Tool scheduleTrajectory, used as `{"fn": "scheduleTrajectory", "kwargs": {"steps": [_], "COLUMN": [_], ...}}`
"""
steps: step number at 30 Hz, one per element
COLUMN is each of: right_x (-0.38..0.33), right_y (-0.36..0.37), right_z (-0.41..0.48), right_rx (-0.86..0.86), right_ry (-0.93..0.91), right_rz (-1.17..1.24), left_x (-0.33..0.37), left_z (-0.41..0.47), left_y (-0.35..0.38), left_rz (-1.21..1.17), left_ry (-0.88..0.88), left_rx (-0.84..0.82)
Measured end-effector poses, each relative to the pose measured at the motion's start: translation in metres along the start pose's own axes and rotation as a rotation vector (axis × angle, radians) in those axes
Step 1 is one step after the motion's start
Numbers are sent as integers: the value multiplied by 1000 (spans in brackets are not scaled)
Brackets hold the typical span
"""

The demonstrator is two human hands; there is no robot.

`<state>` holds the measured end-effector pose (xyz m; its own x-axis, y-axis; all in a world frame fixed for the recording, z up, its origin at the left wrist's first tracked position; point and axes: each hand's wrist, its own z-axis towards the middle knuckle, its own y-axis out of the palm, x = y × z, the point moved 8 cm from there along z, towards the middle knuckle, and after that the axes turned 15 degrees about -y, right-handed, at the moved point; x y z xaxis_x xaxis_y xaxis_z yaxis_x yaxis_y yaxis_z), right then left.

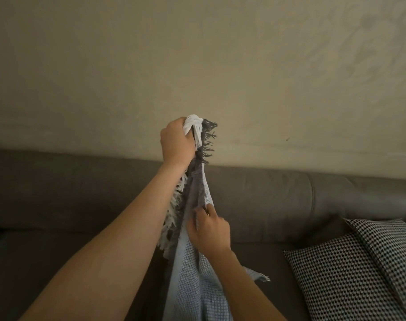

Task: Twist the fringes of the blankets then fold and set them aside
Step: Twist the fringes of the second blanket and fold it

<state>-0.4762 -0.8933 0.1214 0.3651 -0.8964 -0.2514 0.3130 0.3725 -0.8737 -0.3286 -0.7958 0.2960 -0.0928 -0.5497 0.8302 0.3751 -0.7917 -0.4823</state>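
Beige plaster wall point(243, 66), grey sofa point(58, 193), houndstooth cushions point(350, 269) at right, dim light

Gripping the bunched fringe point(198, 129) high with left hand point(177, 142) — pinching the hanging blanket point(192, 274) lower with right hand point(209, 232), above grey sofa point(58, 193), patterned cushion point(350, 269) at right.

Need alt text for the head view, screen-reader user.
A person's left hand holds up the bunched fringe of a grey and light-blue knit blanket, while the right hand grips the fabric lower down. Behind are a grey sofa, black-and-white patterned cushions and a beige wall.
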Motion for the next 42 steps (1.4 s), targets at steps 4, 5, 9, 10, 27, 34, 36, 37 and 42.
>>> {"fn": "scheduleTrajectory", "kwargs": {"steps": [4,5,9,10,27,34,36,37,42], "right_x": [-11,-12,5,9,57,64,72,76,91], "right_y": [0,3,20,22,54,63,62,62,53], "right_z": [10,12,9,8,-42,-50,-55,-59,-85], "right_rx": [-26,-89,-263,-268,-257,-477,-386,-336,-113], "right_ry": [55,119,383,394,396,458,467,480,553], "right_rz": [-90,-90,-46,-37,337,710,692,709,761], "left_x": [4,5,4,2,-45,-63,-70,-74,-88], "left_z": [-3,-4,-8,-7,-10,-21,-23,-24,-33], "left_y": [0,1,2,0,2,3,1,0,-9], "left_rz": [-19,-18,18,24,134,172,194,199,169], "left_ry": [-20,-29,-47,-49,-225,-263,-289,-301,-348], "left_rx": [13,14,28,33,109,60,63,68,88]}}
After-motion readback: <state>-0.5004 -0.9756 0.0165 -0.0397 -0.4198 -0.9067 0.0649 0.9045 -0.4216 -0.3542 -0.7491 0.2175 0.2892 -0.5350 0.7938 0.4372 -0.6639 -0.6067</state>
